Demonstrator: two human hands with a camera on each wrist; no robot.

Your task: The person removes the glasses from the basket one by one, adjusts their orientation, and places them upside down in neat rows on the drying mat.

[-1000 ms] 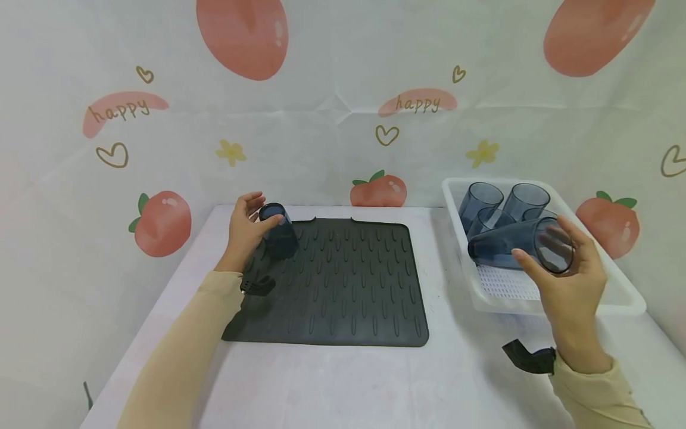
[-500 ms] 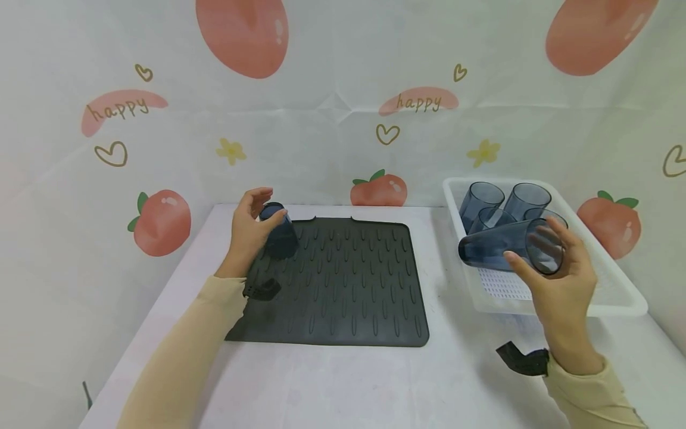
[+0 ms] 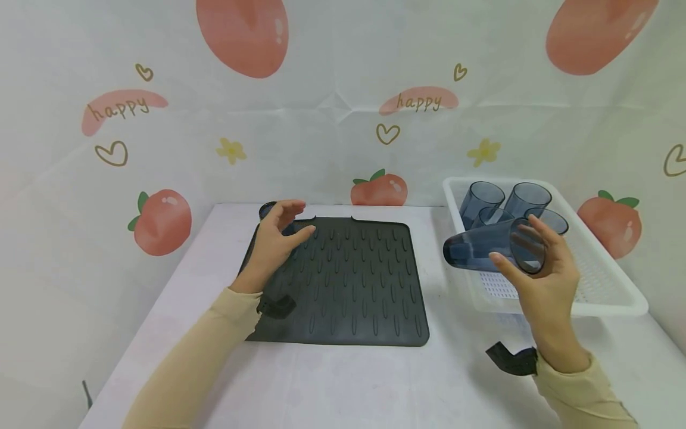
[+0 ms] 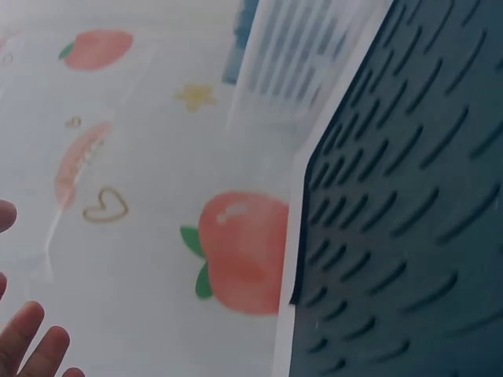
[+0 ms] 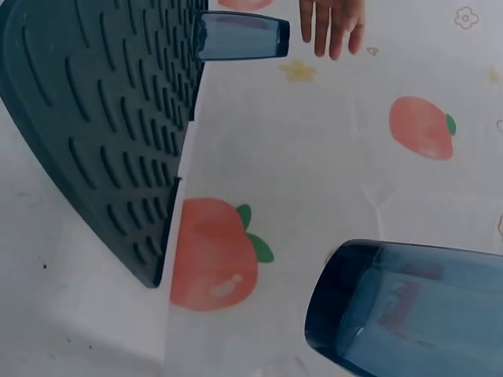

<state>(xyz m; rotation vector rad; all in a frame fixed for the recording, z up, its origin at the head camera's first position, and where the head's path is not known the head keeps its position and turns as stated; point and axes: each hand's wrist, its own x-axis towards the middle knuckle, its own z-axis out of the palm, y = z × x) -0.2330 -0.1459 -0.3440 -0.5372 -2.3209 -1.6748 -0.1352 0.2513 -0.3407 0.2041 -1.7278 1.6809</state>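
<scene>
My left hand (image 3: 273,247) has its fingers spread and thumb apart, holding nothing. Behind it, partly hidden, a blue drinking glass (image 3: 267,208) stands on the back left corner of a black ridged drying mat (image 3: 354,280). The right wrist view shows this glass (image 5: 244,35) upside down, narrow base up. My right hand (image 3: 552,292) grips another blue glass (image 3: 477,245) near its rim, thumb on one side and fingers on the other. That glass lies nearly level over the basket's left edge, base pointing left and mouth toward my palm.
A white perforated plastic basket (image 3: 616,286) sits on the right of the table, with several blue glasses (image 3: 482,199) upright at its back. White table surface (image 3: 343,387) runs in front of the mat, and a fruit-print cloth (image 3: 300,131) hangs behind.
My left hand has come away from the standing glass, moving right and toward me. My right hand has carried its glass leftward, from over the basket to its left edge.
</scene>
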